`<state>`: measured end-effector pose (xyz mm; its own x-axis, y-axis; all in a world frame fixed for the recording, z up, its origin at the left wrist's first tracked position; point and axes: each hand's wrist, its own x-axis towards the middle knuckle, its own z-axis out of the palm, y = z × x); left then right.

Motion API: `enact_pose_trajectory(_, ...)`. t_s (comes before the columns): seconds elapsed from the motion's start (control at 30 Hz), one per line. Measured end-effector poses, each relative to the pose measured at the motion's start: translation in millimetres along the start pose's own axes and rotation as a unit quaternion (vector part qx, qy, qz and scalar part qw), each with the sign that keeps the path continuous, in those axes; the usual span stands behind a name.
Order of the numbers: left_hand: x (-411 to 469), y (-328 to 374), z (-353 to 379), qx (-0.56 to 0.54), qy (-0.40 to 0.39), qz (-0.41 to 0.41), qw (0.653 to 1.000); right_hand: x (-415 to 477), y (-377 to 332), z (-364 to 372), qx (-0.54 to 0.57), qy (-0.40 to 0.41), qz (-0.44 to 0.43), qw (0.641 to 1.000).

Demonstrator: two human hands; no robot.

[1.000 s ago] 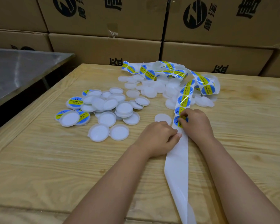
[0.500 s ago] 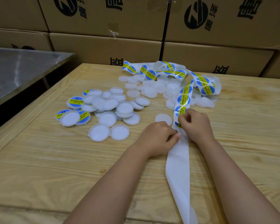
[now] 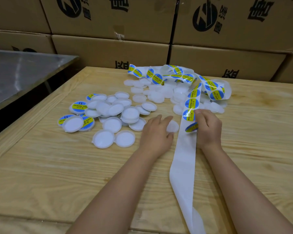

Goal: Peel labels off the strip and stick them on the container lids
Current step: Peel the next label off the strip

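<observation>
Right hand: curled, its thumb and fingertips pinching the edge of one label, which is lifted partway off the strip and bent at an angle.
Left hand: loose and unclenched, palm down, fingers nearly straight and spread. The thumb and forefinger lie at the left edge of a single lid; a firm hold on it cannot be made out, as the lid is blurred.
Strip: white backing paper running from the near edge of the surface up between the two hands. The near stretch is bare of labels. Beyond the right hand it carries round blue-and-yellow labels and ends in a loose tangle at the far side.
Next label: flat on the strip, just beyond the pinched one and touching the right thumb.
Single lid: white, round, lying just left of the strip.
Left pile of lids: white lids heaped left of the hands, many with the hollow side up. A few at its left edge show labels, among them a labelled lid.
Far pile of lids: plain white lids, partly under the tangled strip.
Surface: pale wood with visible grain.
Steel surface: lies to the far left, apart from the wooden one.
Cardboard boxes: stacked along the far side, printed with dark marks.
</observation>
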<state>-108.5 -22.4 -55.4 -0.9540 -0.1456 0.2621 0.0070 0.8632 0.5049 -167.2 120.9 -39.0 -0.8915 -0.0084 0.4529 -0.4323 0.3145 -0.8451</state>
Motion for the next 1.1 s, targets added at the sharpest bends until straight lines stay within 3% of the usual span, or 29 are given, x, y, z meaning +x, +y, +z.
enact_pose_trajectory(0.07,1,-1,2,0.043,-0.004,0.013,0.999,-1,-4,2,0.012,0.017,-0.047,0.999)
enact_pose_trajectory(0.17,2,-2,0,0.018,0.02,0.014,1.0,-4,-12,9,0.049,-0.02,-0.057,0.997)
enact_pose_trajectory(0.33,3,0,-3,-0.155,0.075,-0.058,0.983,-7,-10,22,0.025,-0.129,0.001,0.991)
enact_pose_trajectory(0.47,3,0,-10,-0.317,0.087,-0.058,0.943,-6,-5,24,0.087,-0.173,0.077,0.978)
enact_pose_trajectory(0.63,1,1,-17,-0.446,0.054,-0.083,0.889,-3,-4,23,0.149,-0.149,0.103,0.972)
enact_pose_trajectory(0.83,6,0,-21,-0.578,0.035,-0.15,0.801,-1,-3,23,0.213,-0.141,0.118,0.959)
enact_pose_trajectory(0.93,7,-1,-21,-0.567,0.032,-0.161,0.807,1,-6,23,0.246,-0.136,0.137,0.95)
enact_pose_trajectory(1.1,5,0,-20,-0.484,0.008,-0.134,0.865,1,-6,20,0.253,-0.145,0.168,0.942)
